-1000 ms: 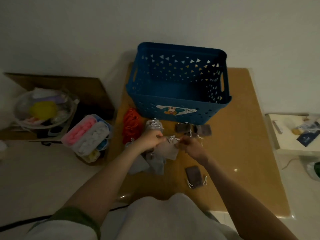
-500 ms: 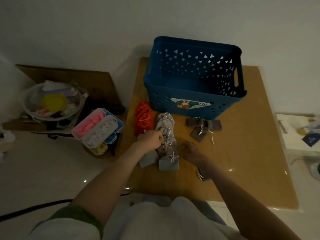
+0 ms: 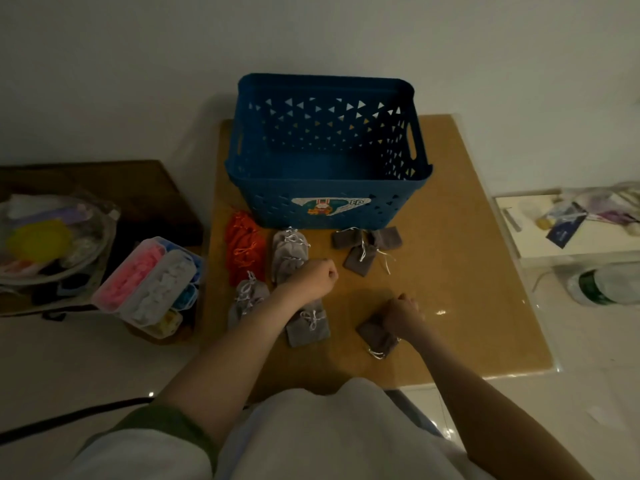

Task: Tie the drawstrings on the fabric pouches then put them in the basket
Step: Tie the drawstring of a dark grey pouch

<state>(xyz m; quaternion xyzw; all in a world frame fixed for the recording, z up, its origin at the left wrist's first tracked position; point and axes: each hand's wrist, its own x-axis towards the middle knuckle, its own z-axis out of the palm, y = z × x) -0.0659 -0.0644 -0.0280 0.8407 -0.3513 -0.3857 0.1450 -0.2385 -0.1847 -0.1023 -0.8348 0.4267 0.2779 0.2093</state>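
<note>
**Several grey pouches [image 3: 289, 252] lay short of the basket [image 3: 263, 202]**

My right hand [image 3: 401, 313] curled onto a dark pouch [image 3: 374, 336] near the table's [image 3: 467, 289] front edge; my left hand [image 3: 313, 278] hung fisted above the grey ones, gripping what, I couldn't tell. Soft, light cloth, I judged: best pinched at the cords [image 3: 375, 354].

Domestic room: low tan wooden table [image 3: 467, 237] against plain white wall [image 3: 138, 64], pale glossy floor [image 3: 69, 358], cluttered clear plastic compartment box [image 3: 152, 282], plastic bottle [image 3: 602, 284].
</note>
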